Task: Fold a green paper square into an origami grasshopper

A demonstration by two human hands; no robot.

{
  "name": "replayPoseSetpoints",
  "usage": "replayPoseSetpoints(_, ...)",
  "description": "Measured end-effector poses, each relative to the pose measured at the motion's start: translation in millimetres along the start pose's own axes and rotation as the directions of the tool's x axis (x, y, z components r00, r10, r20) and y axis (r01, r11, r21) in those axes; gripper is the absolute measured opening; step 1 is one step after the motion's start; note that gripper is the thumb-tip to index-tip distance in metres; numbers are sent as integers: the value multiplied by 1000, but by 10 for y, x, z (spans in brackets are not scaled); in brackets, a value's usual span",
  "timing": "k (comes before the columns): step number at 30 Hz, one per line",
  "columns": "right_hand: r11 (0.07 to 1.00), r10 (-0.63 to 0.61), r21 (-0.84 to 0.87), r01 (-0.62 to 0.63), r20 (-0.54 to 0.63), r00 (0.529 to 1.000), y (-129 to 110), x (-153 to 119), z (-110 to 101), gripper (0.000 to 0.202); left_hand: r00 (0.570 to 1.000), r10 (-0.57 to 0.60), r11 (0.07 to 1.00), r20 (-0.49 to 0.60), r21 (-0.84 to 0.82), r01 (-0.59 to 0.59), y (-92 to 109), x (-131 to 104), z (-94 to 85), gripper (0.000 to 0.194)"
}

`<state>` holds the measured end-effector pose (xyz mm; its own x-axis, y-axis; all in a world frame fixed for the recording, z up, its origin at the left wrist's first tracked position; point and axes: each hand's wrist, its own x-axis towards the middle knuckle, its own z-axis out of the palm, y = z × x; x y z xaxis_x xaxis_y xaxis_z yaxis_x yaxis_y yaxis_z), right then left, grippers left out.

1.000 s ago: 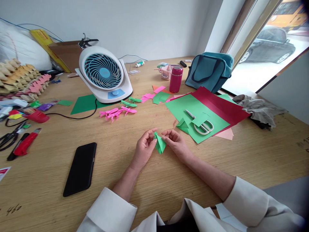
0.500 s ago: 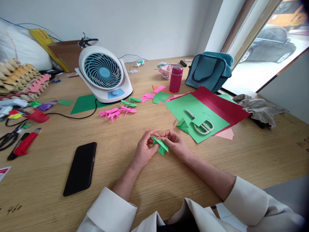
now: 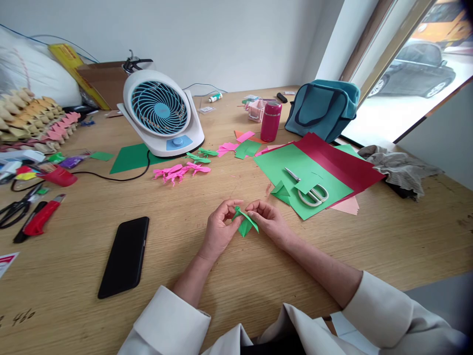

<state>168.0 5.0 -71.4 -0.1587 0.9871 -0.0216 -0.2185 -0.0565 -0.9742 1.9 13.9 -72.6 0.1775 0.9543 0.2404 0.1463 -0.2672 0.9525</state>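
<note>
Between my two hands is a small piece of folded green paper (image 3: 245, 227), its creased flaps spreading toward me. My left hand (image 3: 220, 226) pinches its left side with thumb and fingers. On the other side my right hand (image 3: 269, 221) grips the upper right flap between thumb and forefinger. Just right of my hands a folded green triangle (image 3: 281, 191) lies on the edge of a green paper sheet (image 3: 273, 161). Scissors with pale handles (image 3: 313, 195) rest on that sheet, partly under a small green piece. Beyond my hands lie several folded pink paper figures (image 3: 180, 171) and green ones (image 3: 199, 157).
A black phone (image 3: 124, 257) lies left of my forearms. Farther back stand a white fan (image 3: 161, 111), a pink flask (image 3: 271, 122) and a teal bag (image 3: 322, 109). A red utility knife (image 3: 42, 217) and black scissors (image 3: 18, 208) lie at far left. Dark red sheets (image 3: 338, 160) sit at right.
The green paper has tilted slightly between my fingers, and its right flap now looks narrower. Both hands keep nearly the same place and grip. The whole view has shifted a little.
</note>
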Motion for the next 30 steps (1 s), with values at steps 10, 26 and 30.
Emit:
replayPoseSetpoints(10,1000,-12,-18,13,57,998,32,8,-21,33,980,-199,962,-25,-196,190,-36,1,-17,54)
replayPoseSetpoints(26,997,2,-75,5,89,996,-14,-13,-5,35,983,-184,949,-2,-261,177,18,12,-21,22)
replayPoseSetpoints(30,998,15,-68,-12,43,999,-54,-23,-7,38,979,-200,947,48,-248,205,33,11,-16,32)
